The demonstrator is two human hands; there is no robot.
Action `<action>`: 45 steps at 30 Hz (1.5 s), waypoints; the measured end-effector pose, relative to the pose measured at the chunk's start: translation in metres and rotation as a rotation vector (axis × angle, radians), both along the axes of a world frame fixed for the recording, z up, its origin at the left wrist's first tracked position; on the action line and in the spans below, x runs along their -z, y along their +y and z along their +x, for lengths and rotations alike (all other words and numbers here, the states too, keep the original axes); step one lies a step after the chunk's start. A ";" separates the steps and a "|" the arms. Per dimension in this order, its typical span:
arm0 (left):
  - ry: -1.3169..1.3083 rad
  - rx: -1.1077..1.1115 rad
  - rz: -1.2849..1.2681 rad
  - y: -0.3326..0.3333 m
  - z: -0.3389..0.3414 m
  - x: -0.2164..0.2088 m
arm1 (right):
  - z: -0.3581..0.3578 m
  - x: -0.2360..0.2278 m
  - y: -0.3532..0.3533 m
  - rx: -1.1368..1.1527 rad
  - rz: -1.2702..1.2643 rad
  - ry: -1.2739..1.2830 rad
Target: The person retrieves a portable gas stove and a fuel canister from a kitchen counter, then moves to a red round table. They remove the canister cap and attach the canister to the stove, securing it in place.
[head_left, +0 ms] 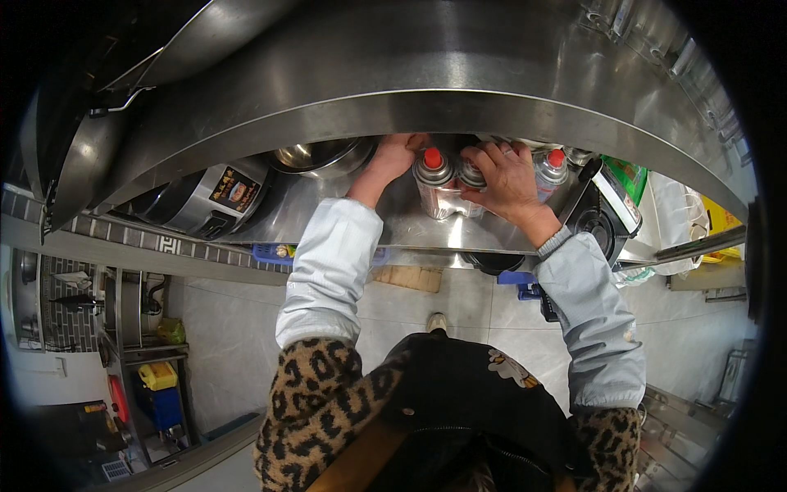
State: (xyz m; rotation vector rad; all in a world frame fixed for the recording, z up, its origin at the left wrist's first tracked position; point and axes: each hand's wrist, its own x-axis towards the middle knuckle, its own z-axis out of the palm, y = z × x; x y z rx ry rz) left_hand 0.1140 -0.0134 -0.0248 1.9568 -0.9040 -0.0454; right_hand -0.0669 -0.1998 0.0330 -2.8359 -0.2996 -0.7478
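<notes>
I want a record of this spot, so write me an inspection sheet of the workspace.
Surface: steel shelf below a steel counter.
Job's things: left can and right can, red-capped; middle can between them, cap hidden.
Clutter: metal bowl and cooker at left; green package at right.
Hands: left hand beside the left can, fingertips partly hidden; right hand over the middle can, grip unclear.
Cables: nothing seen.
Surroundings: grey tiled floor below; yellow container at far left.

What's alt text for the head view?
A person's right hand touches a canister between two red-capped canisters on a steel shelf; the left hand, beside them, is partly hidden by the counter. An electric cooker stands left.
</notes>
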 end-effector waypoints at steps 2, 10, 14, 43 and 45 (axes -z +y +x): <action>0.027 -0.106 0.422 0.020 -0.001 0.029 | -0.004 0.000 0.002 -0.023 -0.001 -0.027; -0.222 -0.118 0.696 0.049 -0.143 0.094 | 0.000 -0.001 -0.001 -0.003 0.004 -0.016; -0.255 0.257 0.442 0.043 -0.222 0.095 | 0.001 0.000 0.003 0.032 -0.012 -0.001; -0.345 -0.574 0.522 -0.018 0.030 0.040 | -0.001 -0.008 0.003 0.053 -0.071 0.041; -0.253 -0.527 0.596 -0.021 0.034 0.035 | -0.011 -0.014 -0.005 0.025 -0.087 0.076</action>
